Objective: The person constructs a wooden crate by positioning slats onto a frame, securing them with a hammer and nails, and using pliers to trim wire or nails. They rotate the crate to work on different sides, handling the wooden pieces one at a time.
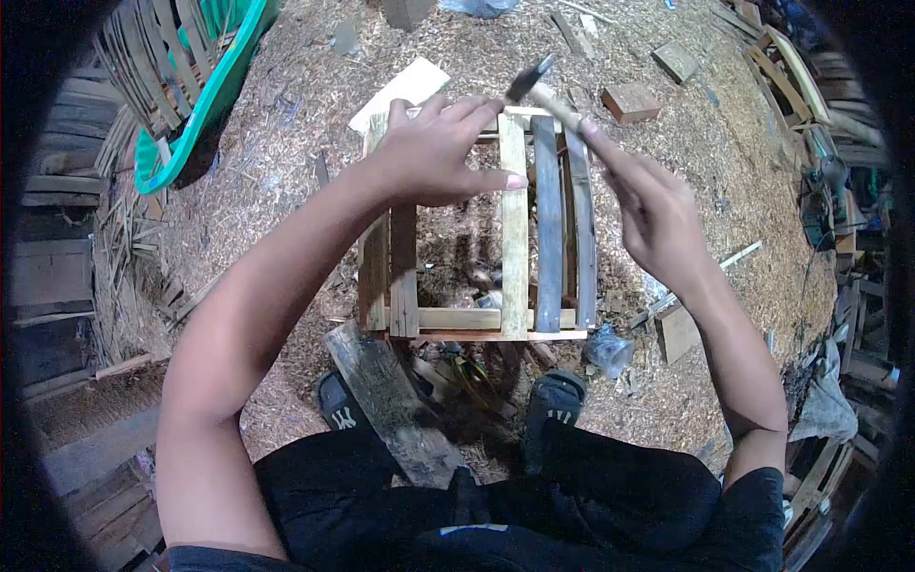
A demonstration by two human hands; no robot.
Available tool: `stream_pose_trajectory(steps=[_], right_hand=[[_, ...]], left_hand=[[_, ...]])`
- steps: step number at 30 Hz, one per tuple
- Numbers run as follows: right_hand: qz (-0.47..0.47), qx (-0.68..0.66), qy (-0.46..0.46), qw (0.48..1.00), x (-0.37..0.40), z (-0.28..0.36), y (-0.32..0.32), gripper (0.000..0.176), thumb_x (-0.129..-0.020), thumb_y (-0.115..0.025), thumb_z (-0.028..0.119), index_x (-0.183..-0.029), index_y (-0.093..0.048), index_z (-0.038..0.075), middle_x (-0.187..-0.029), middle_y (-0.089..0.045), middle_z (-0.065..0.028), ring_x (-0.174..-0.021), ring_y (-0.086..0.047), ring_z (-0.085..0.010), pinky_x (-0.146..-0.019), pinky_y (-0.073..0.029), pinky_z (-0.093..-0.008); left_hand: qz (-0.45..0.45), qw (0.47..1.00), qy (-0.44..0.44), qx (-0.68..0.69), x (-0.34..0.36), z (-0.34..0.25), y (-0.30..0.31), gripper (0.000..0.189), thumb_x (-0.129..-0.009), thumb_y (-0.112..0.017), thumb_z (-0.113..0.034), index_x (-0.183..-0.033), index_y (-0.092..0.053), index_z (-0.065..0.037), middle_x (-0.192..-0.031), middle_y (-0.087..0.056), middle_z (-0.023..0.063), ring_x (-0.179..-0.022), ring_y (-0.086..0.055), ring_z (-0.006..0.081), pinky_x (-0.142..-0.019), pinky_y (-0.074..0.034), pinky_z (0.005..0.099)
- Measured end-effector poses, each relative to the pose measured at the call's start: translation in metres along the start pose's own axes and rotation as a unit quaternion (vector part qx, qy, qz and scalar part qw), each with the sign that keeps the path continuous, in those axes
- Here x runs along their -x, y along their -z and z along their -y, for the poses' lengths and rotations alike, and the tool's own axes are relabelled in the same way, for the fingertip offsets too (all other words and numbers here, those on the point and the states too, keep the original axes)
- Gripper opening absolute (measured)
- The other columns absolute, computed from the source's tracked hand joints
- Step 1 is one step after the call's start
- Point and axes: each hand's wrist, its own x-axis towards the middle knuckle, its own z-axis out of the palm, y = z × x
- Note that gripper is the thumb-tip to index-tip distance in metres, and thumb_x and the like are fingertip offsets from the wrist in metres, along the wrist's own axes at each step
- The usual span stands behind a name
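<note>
A slatted wooden crate (515,257) stands in front of me, with several upright slats, some pale and some grey, across its near and far rails. My left hand (434,153) lies over its far left part, fingers stretched out along the far edge and thumb reaching to a pale slat (514,224). My right hand (658,214) is closed round the handle of a hammer (558,103). The hammer's head is at the far edge of the crate, close beside my left fingertips. What lies under my left palm is hidden.
Wood shavings cover the ground. A green plastic tub (214,95) with wood strips stands at the far left. A plank (396,405) lies between my feet. Wood blocks (631,102) and a clear plastic bag (608,351) lie around the crate; stacked wood lines both sides.
</note>
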Motion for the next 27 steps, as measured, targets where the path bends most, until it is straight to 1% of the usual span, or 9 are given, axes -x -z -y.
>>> stream_pose_trajectory(steps=[3,9,11,17,19,21,23,25,27], right_hand=[[-0.174,-0.045,0.097,0.979,-0.003,0.004,0.001,0.08,-0.087,-0.06,-0.014,-0.155,-0.052,0.028,-0.083,-0.061,-0.0135,-0.069,-0.064,-0.0223,-0.063,-0.055,-0.0388],[-0.004,-0.018,0.004,1.0,-0.002,0.003,0.003,0.085,-0.083,-0.057,-0.019,-0.157,-0.048,0.021,-0.086,-0.065,-0.0152,-0.07,-0.064,-0.024,-0.063,-0.054,-0.0421],[-0.192,-0.083,0.105,0.972,-0.006,0.006,-0.001,0.087,-0.083,-0.058,-0.018,-0.156,-0.05,0.03,-0.088,-0.066,-0.015,-0.075,-0.067,-0.0246,-0.064,-0.054,-0.0459],[0.036,-0.023,-0.011,0.999,-0.002,0.006,0.008,0.079,-0.085,-0.06,-0.016,-0.156,-0.048,0.016,-0.099,-0.072,-0.0171,-0.083,-0.072,-0.0272,-0.077,-0.064,-0.0409],[-0.186,-0.097,0.063,0.976,-0.009,0.009,0.007,0.082,-0.086,-0.06,-0.014,-0.155,-0.05,0.029,-0.096,-0.07,-0.0172,-0.083,-0.072,-0.0286,-0.08,-0.064,-0.0431],[-0.164,-0.083,0.086,0.979,-0.007,0.006,0.004,0.083,-0.086,-0.06,-0.015,-0.156,-0.049,0.029,-0.1,-0.072,-0.0186,-0.085,-0.073,-0.03,-0.079,-0.064,-0.0434],[0.07,0.018,-0.04,0.997,-0.002,0.007,0.007,0.079,-0.086,-0.059,-0.017,-0.157,-0.048,0.017,-0.105,-0.073,-0.02,-0.088,-0.073,-0.0302,-0.078,-0.062,-0.0422],[0.076,0.001,-0.056,0.995,-0.004,0.01,0.012,0.08,-0.086,-0.059,-0.017,-0.157,-0.048,0.017,-0.108,-0.074,-0.0206,-0.09,-0.074,-0.0305,-0.077,-0.061,-0.0428],[-0.19,-0.063,0.086,0.976,-0.009,0.013,0.008,0.082,-0.086,-0.059,-0.014,-0.156,-0.049,0.028,-0.1,-0.073,-0.019,-0.086,-0.073,-0.0297,-0.075,-0.06,-0.0446]], left_hand=[[-0.01,1.0,-0.005,-0.001,0.001,0.002,-0.002,0.111,-0.083,-0.059,-0.085,-0.164,-0.032,-0.014,-0.164,-0.041,0.0132,-0.149,-0.04,0.0327,-0.117,-0.024,0.0631],[-0.024,1.0,0.003,-0.015,0.001,-0.001,-0.004,0.108,-0.085,-0.057,-0.084,-0.163,-0.033,-0.013,-0.164,-0.041,0.0124,-0.149,-0.041,0.0323,-0.117,-0.026,0.0624],[-0.019,1.0,-0.003,-0.004,0.003,0.003,-0.004,0.108,-0.085,-0.057,-0.084,-0.163,-0.033,-0.013,-0.164,-0.041,0.0127,-0.149,-0.04,0.0326,-0.117,-0.025,0.0626],[-0.007,1.0,0.001,-0.008,-0.001,0.003,-0.002,0.108,-0.084,-0.057,-0.084,-0.163,-0.033,-0.014,-0.165,-0.039,0.0134,-0.151,-0.038,0.0331,-0.119,-0.022,0.0621],[-0.02,1.0,-0.004,0.0,0.002,0.003,-0.007,0.108,-0.084,-0.057,-0.085,-0.163,-0.033,-0.014,-0.165,-0.038,0.0137,-0.151,-0.037,0.0333,-0.119,-0.021,0.0619],[-0.021,1.0,-0.003,-0.002,0.003,0.002,-0.004,0.108,-0.084,-0.056,-0.085,-0.163,-0.033,-0.015,-0.165,-0.039,0.0142,-0.15,-0.038,0.0335,-0.12,-0.021,0.0614],[-0.006,1.0,-0.004,-0.002,0.001,0.0,0.002,0.109,-0.084,-0.055,-0.086,-0.163,-0.033,-0.015,-0.165,-0.039,0.0145,-0.15,-0.038,0.0342,-0.12,-0.021,0.0624],[0.015,1.0,0.003,0.006,0.001,0.001,0.0,0.109,-0.084,-0.055,-0.086,-0.163,-0.033,-0.015,-0.165,-0.039,0.0148,-0.15,-0.038,0.035,-0.12,-0.021,0.0634],[-0.016,1.0,-0.004,-0.004,0.001,0.003,-0.005,0.111,-0.083,-0.055,-0.088,-0.163,-0.033,-0.015,-0.165,-0.038,0.0147,-0.15,-0.038,0.0362,-0.119,-0.021,0.0663]])
